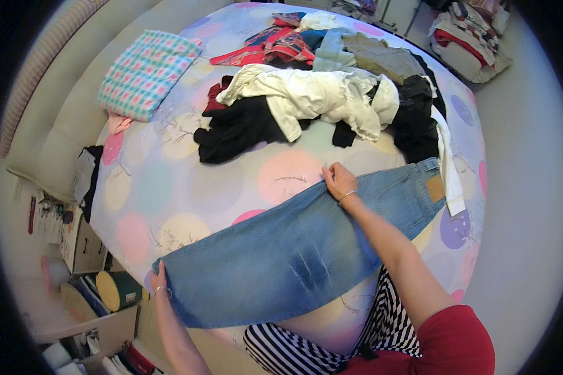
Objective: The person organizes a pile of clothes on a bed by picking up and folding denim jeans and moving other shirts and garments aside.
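Note:
A pair of blue denim jeans, folded lengthwise, lies slantwise across the bed close to my lap. Its waistband with a tan patch points to the upper right, and the leg hems are at the lower left. My left hand grips the hem corner, thumb on top. Farther up, my right hand pinches the far edge of the jeans below the back pocket. A white sleeve touches the waistband end.
White and black garments lie heaped across the bed. Behind them are red patterned and olive clothes. A checked pillow rests at the upper left. Beyond the left edge stands a small cabinet.

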### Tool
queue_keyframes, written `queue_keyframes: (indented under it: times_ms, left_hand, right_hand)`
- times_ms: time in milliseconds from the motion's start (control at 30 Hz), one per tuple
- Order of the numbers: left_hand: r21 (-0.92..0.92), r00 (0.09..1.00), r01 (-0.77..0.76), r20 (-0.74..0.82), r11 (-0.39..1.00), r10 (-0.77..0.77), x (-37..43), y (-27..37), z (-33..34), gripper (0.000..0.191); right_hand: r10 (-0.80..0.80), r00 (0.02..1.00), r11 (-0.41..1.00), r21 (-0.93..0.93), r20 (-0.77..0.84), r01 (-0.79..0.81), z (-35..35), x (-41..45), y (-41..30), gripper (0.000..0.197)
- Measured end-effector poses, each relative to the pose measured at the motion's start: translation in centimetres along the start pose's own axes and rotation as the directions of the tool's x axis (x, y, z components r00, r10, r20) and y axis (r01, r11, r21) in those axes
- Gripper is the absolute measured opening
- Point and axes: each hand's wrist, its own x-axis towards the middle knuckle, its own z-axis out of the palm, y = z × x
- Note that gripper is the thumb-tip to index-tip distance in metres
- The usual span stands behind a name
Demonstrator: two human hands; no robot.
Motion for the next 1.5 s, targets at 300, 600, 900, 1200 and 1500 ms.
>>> queue_keyframes:
  times_ms: [300,600,900,1200,1500]
  left_hand:
    - [0.162,0.923,-0.257,-0.253,0.953,0.292,1.3,4.7,-0.6,0.044]
    - [0.290,0.970,-0.113,-0.175,0.950,0.169,3.5,0.5,2.8,0.049]
    - [0.413,0.988,-0.090,-0.078,0.906,0.134,-3.8,-2.3,-3.0,0.057]
    - [0.317,0.982,-0.045,-0.159,0.947,0.100,-7.9,-6.9,-2.3,0.067]
    - [0.508,0.994,0.081,-0.101,0.858,-0.034,-7.9,-5.1,-3.1,0.071]
  right_hand:
    - [-0.133,0.973,0.973,-0.165,0.187,0.164,-3.2,3.3,-3.5,0.052]
    - [-0.014,0.978,0.962,-0.263,0.209,0.070,1.8,2.4,-0.5,0.047]
    - [-0.375,0.916,0.903,-0.166,0.142,0.395,-1.1,-2.1,-3.3,0.037]
    - [-0.457,0.774,0.771,-0.239,0.438,0.590,-3.9,-13.4,-1.1,0.051]
    - [-0.360,0.805,0.834,-0.223,0.472,0.504,-6.7,-23.0,0.8,0.052]
